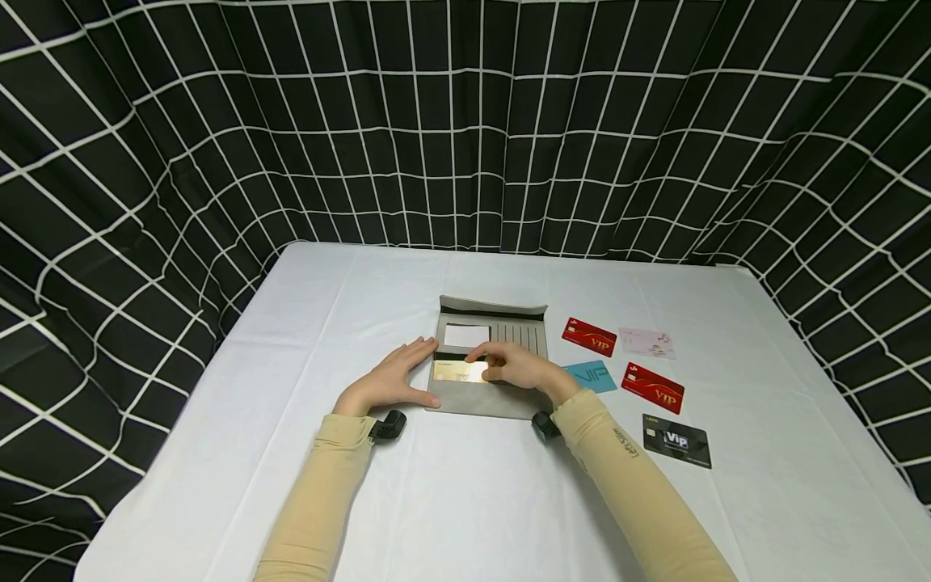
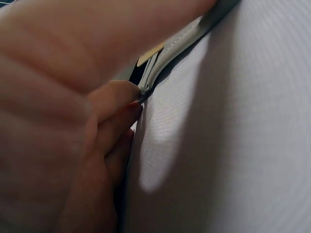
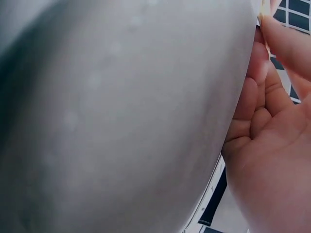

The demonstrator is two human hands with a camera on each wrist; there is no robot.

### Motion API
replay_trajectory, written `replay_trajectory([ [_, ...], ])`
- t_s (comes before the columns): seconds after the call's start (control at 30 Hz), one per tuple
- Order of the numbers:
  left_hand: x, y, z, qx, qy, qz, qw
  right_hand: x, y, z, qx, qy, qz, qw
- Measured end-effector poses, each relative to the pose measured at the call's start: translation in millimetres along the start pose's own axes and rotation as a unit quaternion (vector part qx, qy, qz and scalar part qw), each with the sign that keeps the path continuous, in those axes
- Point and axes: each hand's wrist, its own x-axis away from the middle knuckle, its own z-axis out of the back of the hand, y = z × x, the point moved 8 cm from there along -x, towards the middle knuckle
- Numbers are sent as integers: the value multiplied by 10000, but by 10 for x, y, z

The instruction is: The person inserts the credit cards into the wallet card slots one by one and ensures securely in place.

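Note:
A grey wallet [image 1: 480, 402] lies unfolded on the table, its upper half showing a white panel [image 1: 467, 335] and a row of card slots [image 1: 520, 334]. My left hand [image 1: 396, 378] is spread at the wallet's left side, fingertips and thumb right at its edge. In the left wrist view, those fingers [image 2: 114, 99] meet the zipped edge. Over the lower half, my right hand [image 1: 520, 368] pinches a gold card [image 1: 454, 371] by its right end, between thumb and forefinger. The card lies along the lower pocket. The right wrist view shows the other right-hand fingers [image 3: 248, 99] curled in.
To the wallet's right lie two red VIP cards [image 1: 589, 336] [image 1: 653, 388], a pale pink card [image 1: 647, 343], a teal card [image 1: 592, 376] partly behind the right hand, and a black VIP card [image 1: 676, 440]. A black gridded curtain [image 1: 465, 145] surrounds the white table [image 1: 465, 501].

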Motion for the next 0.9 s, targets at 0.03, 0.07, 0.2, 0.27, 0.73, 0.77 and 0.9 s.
replay_trajectory([
  [0.03, -2, -1, -2, 7, 1, -9, 10000, 4, 1, -4, 22, -33, 20, 10000],
  [0.07, -4, -2, -4, 1, 3, -18, 10000, 7, 2, -11, 41, -80, 28, 10000],
  [0.2, -8, -13, -9, -5, 13, 2, 10000, 16, 1, -58, 95, -342, 150, 9993],
  [0.27, -9, -17, -9, -9, 14, 13, 10000, 18, 3, -81, 99, -433, 157, 9989],
  [0.73, -8, 1, 10, -17, 26, -17, 10000, 7, 4, -129, 272, -474, 302, 9981],
  [0.77, -8, -1, 9, -16, 21, -12, 10000, 8, 1, -130, 277, -479, 322, 9979],
  [0.9, -4, -12, 7, 9, 18, 37, 10000, 10, -7, -132, 310, -485, 330, 9978],
])
